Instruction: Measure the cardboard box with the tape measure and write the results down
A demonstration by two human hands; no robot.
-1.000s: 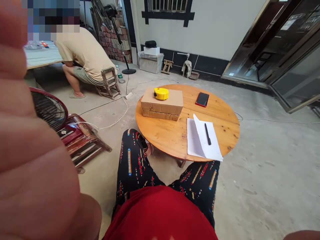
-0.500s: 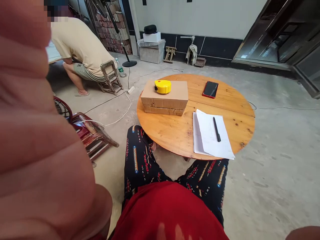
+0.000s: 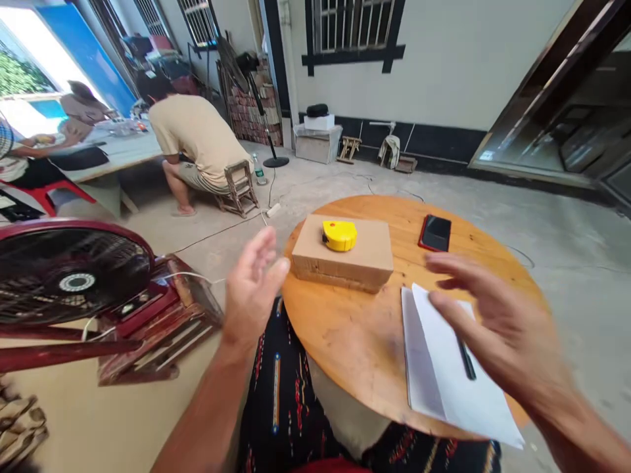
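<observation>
My left hand [image 3: 252, 288] hovers open at the left edge of a low round wooden table [image 3: 345, 328], fingers stretched out and holding nothing. My right hand [image 3: 488, 315] is open too, fingers spread above white paper sheets [image 3: 444, 374] with a black pen [image 3: 466, 360] lying on them. A cardboard box [image 3: 345, 256] sits on the table between my hands, farther off, with a yellow tape measure [image 3: 339, 234] on top. A phone in a red case [image 3: 436, 232] lies at the far right of the table.
A dark red floor fan [image 3: 69, 276] stands at my left beside a red wooden stool [image 3: 158, 315]. A person in a beige shirt [image 3: 197, 141] sits on a small stool, back turned, at a long table [image 3: 113, 154]. Cables [image 3: 221, 230] run across the concrete floor.
My left hand was pressed close to the camera, filling the left side; it has dropped to the table's edge. My right hand has come into view over the papers. The view tilted up.
</observation>
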